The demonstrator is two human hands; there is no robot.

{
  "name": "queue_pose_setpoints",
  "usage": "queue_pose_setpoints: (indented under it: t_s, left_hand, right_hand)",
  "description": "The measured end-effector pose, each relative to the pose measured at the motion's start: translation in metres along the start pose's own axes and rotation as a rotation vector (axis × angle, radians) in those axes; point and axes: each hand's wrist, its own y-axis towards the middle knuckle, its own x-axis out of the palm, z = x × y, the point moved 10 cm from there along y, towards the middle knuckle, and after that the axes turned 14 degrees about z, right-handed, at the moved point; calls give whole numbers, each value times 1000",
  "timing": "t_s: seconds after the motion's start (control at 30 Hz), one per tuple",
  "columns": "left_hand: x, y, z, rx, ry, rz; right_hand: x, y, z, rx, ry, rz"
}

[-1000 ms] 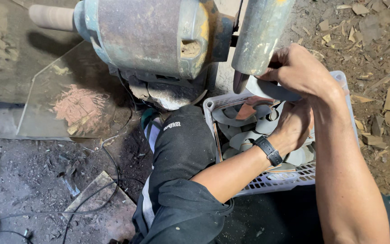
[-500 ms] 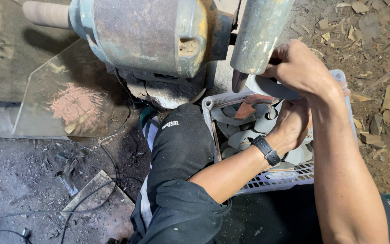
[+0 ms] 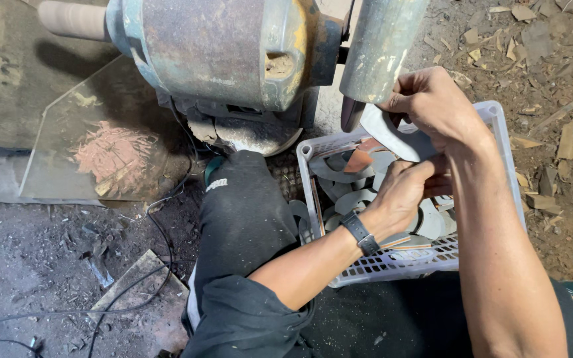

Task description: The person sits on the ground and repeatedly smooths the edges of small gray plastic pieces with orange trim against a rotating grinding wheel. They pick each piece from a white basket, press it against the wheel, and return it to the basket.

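Place: a rough grinding workshop, worked at floor level.
Machine: a worn, rust-stained bench grinder (image 3: 220,53) dominates the top of the view, its motor housing chipped and dusty.
Floor: the dirt floor (image 3: 34,265) beside the grinder is black with grit and dust; right of the grinder lie scattered wood chips (image 3: 552,59).
Stock: a white plastic crate (image 3: 499,126) just below the grinder is filled with curved metal blanks (image 3: 359,199).
Wiring: a loose black cable (image 3: 134,292) trails across the floor left of the crate.
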Motion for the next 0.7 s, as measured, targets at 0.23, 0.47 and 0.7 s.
queue_pose_setpoints:
  t_s: [0.23,0.47,0.7]
  left_hand:
    - [-3,-31,29,-29,107,-80]
    - [-18,-46,42,-68,286,-84]
    - [-23,-57,58,-54,385,-66]
  right_hand:
    - [5,-4,5,-34,192,13]
    - [9,-12,9,16,315,76]
    - [12,-15,13,29,407,108]
